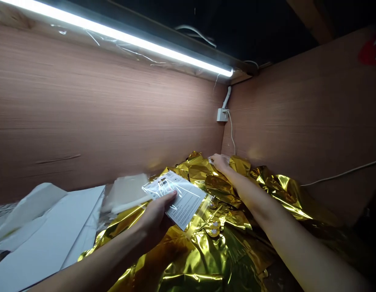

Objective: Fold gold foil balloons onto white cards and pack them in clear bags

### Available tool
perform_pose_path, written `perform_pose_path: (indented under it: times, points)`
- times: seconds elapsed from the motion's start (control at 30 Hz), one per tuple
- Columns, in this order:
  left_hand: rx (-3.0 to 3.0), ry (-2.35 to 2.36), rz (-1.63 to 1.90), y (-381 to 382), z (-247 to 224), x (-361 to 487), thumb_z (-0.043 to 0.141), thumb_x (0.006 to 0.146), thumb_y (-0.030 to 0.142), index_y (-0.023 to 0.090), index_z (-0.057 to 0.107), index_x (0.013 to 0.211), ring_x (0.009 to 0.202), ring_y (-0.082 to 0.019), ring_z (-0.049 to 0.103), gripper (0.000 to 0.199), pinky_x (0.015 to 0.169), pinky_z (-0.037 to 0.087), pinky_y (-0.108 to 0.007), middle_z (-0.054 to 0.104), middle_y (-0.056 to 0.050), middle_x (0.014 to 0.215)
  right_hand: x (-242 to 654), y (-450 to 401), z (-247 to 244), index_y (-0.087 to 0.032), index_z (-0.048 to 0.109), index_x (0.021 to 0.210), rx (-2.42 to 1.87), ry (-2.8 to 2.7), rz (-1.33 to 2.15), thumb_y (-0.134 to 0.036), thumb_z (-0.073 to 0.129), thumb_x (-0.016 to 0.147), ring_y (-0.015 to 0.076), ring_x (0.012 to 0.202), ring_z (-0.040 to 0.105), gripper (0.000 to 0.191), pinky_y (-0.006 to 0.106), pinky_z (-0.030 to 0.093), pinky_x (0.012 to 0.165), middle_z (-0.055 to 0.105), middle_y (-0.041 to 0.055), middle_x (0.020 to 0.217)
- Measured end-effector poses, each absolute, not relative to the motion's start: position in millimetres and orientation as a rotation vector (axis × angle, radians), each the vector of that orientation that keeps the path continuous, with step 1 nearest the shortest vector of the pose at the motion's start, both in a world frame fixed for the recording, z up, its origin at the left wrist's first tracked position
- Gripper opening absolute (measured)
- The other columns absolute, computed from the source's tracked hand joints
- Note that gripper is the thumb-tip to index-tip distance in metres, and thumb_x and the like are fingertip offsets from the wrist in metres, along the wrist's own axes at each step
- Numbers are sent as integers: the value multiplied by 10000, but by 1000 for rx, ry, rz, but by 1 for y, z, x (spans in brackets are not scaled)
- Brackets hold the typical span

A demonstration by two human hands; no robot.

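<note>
My left hand (160,211) grips a clear plastic packet (183,202) with a printed white sheet inside, the thumb lying across its face. Farther off, near the corner, my right hand (220,162) reaches over the far edge of a crumpled heap of gold foil (206,251). Its fingers are bent around something clear or whitish, too small to make out. Beneath the packet and both forearms spreads the shiny foil.
White sheets (54,227) lie at the left, beside a stack of clear plastic bags (127,190). Wooden walls meet behind the foil, with a socket box (222,114) and hanging cable in the corner. A lit tube lamp (130,38) runs overhead.
</note>
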State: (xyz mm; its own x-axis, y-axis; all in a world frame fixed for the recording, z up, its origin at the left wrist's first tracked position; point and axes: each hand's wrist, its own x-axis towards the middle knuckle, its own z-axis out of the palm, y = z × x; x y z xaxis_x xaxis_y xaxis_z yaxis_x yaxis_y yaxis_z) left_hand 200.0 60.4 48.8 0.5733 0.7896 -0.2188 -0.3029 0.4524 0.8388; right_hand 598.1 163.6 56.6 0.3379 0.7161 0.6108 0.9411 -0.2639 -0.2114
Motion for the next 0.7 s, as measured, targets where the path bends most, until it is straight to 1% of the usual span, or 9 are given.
perform_pose_path:
  times: [0.1, 0.17, 0.23, 0.3, 0.37, 0.43, 0.47, 0.57, 0.7]
  points:
    - [802, 687, 788, 63, 50, 192, 672, 919, 182, 83, 685, 1002, 689, -197, 736, 131, 656, 651, -305, 754, -106, 855, 584, 166, 78, -115, 681, 1058, -1841, -1255, -464, -201, 425, 966, 249, 1033, 679, 285, 356, 521, 909, 720, 180, 1103]
    - [762, 693, 843, 64, 52, 181, 657, 928, 192, 95, 668, 995, 648, -199, 726, 118, 650, 656, -331, 741, -94, 808, 562, 170, 92, -109, 624, 1137, -1687, -1196, -372, -212, 393, 974, 238, 946, 720, 300, 365, 573, 842, 728, 182, 1072]
    - [727, 689, 916, 65, 57, 163, 643, 931, 184, 101, 653, 1007, 635, -207, 726, 113, 653, 660, -359, 739, -96, 802, 529, 170, 102, -141, 586, 1144, -1527, -1215, -243, -251, 474, 962, 216, 849, 745, 240, 348, 609, 764, 748, 143, 1006]
    - [712, 682, 990, 66, 62, 141, 626, 930, 162, 94, 642, 1033, 663, -228, 739, 125, 670, 665, -385, 748, -120, 842, 485, 158, 106, -190, 579, 1055, -1321, -1292, -58, -328, 625, 915, 198, 804, 754, 202, 326, 628, 731, 765, 84, 937]
    - [705, 673, 1067, 66, 67, 115, 609, 926, 136, 84, 639, 1030, 685, -240, 748, 120, 683, 668, -387, 752, -139, 868, 438, 134, 105, -202, 593, 939, -873, -1384, 447, -368, 809, 794, 212, 793, 761, 310, 340, 640, 722, 776, 80, 929]
    - [694, 671, 1147, 63, 68, 89, 599, 915, 104, 83, 642, 995, 675, -226, 745, 93, 667, 665, -346, 751, -137, 853, 394, 103, 100, -195, 626, 889, -698, -1444, 782, -346, 908, 699, 200, 754, 761, 373, 314, 638, 689, 785, 74, 899]
    - [686, 674, 1184, 61, 67, 77, 599, 905, 86, 85, 644, 976, 664, -213, 741, 84, 652, 659, -316, 749, -129, 838, 374, 88, 97, -190, 647, 875, -646, -1445, 875, -327, 923, 682, 191, 721, 756, 364, 293, 632, 656, 786, 67, 861]
    - [667, 694, 1245, 49, 60, 46, 617, 877, 53, 90, 652, 928, 643, -186, 726, 73, 615, 639, -257, 742, -110, 801, 328, 56, 84, -172, 715, 864, -600, -1458, 1060, -307, 924, 690, 188, 712, 758, 304, 286, 627, 644, 788, 69, 841]
    - [669, 679, 1248, 26, 47, 24, 629, 866, 49, 78, 668, 901, 649, -178, 717, 59, 654, 636, -260, 745, -118, 810, 295, 47, 67, -163, 745, 880, -610, -1445, 1119, -314, 920, 697, 192, 740, 764, 295, 290, 632, 669, 794, 85, 860]
